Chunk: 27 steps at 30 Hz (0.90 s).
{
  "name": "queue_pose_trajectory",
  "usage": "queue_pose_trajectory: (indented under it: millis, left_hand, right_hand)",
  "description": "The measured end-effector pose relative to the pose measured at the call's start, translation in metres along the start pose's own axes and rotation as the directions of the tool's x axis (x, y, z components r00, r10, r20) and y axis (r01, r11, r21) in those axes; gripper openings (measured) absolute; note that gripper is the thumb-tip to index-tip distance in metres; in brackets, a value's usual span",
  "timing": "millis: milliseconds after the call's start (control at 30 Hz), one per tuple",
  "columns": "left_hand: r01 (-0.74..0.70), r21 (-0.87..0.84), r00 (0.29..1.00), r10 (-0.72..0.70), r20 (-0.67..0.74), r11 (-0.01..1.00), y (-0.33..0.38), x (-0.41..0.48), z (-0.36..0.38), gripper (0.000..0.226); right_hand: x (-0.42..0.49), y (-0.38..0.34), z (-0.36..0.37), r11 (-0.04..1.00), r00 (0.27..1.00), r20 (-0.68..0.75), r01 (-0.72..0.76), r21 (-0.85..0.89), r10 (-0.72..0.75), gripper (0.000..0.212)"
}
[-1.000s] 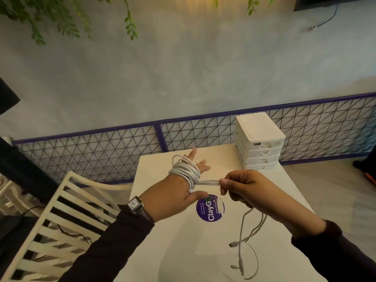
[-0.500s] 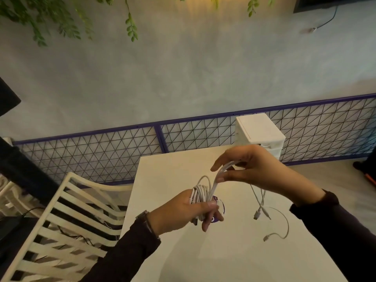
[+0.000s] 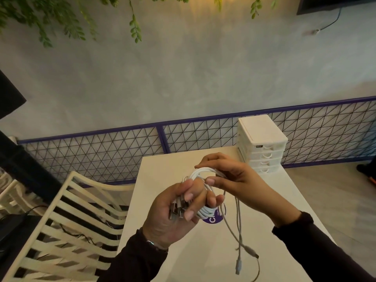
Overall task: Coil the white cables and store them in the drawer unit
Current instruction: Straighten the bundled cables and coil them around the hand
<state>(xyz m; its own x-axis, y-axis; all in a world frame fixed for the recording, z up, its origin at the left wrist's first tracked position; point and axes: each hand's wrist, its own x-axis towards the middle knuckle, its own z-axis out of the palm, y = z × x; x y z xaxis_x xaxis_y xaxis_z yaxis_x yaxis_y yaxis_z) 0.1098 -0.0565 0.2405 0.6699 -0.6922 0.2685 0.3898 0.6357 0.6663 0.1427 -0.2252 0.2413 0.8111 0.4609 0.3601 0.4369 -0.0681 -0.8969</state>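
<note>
White cable loops (image 3: 200,212) fill my head view, bundled in the left hand (image 3: 179,210), which I see held above the pale table (image 3: 162,180). That hand is closed around the coil, fingers curled over the strands, with several metal plug ends (image 3: 176,210) poking out between the fingers and palm. My right hand (image 3: 230,180) sits just beside it, slightly higher and touching the same bundle: its thumb and fingers pinch the top turn of the cable where it arches over the left hand, the remaining fingers loosely bent. From that pinch, loose tails (image 3: 239,231) hang down in front of the table, ending in small connectors (image 3: 251,252) that blur near the bottom of the view. Under the hands I can make out part of a purple round sticker (image 3: 211,220) on the table, mostly hidden by the coil. The white drawer unit (image 3: 262,143) stands at the far right corner of the table, well apart from the hands, all four drawers pushed in. A slatted cream chair (image 3: 67,216) stands to the left of the table.
</note>
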Motion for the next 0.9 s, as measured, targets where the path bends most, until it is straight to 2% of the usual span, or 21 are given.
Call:
queue_pose_trajectory:
  millis: [100, 233, 433, 500, 567, 667, 767, 900]
  left_hand:
    - [-0.023, -0.057, 1.0, 0.024, 0.012, 0.998, 0.001, 0.003, 0.004, 0.033]
    - [-0.047, -0.047, 0.999, 0.047, -0.011, 0.998, 0.004, 0.009, 0.005, 0.032]
    - [-0.09, -0.191, 0.995, 0.081, -0.055, 0.977, 0.001, 0.017, 0.003, 0.035]
    - [-0.106, -0.197, 0.993, 0.096, -0.063, 0.975, 0.0, 0.019, 0.003, 0.035]
    - [-0.125, -0.19, 0.991, 0.112, -0.079, 0.974, -0.001, 0.022, 0.003, 0.034]
    - [-0.157, -0.157, 0.984, 0.14, -0.112, 0.975, 0.002, 0.026, 0.004, 0.031]
    - [-0.162, -0.097, 0.981, 0.15, -0.123, 0.982, 0.007, 0.027, 0.005, 0.029]
    - [-0.175, -0.08, 0.978, 0.164, -0.131, 0.981, 0.012, 0.027, 0.004, 0.029]
  right_hand:
    - [-0.004, -0.001, 0.008, 0.982, 0.998, -0.007, -0.065, 0.177, 0.067, 0.022]
    - [-0.012, 0.0, 0.027, 0.814, 0.979, -0.042, -0.141, 0.563, 0.199, 0.028]
    - [-0.016, 0.004, 0.045, 0.593, 0.966, -0.054, -0.112, 0.797, 0.254, 0.032]
    - [-0.016, 0.006, 0.048, 0.562, 0.974, -0.055, -0.081, 0.823, 0.221, 0.048]
    - [-0.017, 0.005, 0.048, 0.597, 0.973, -0.073, -0.075, 0.799, 0.221, 0.052]
    - [-0.018, -0.001, 0.045, 0.687, 0.957, -0.072, -0.15, 0.711, 0.282, 0.036]
    - [-0.019, -0.008, 0.038, 0.746, 0.957, -0.042, -0.196, 0.637, 0.288, 0.029]
    - [-0.02, -0.005, 0.025, 0.704, 0.962, 0.094, -0.251, 0.664, 0.255, 0.025]
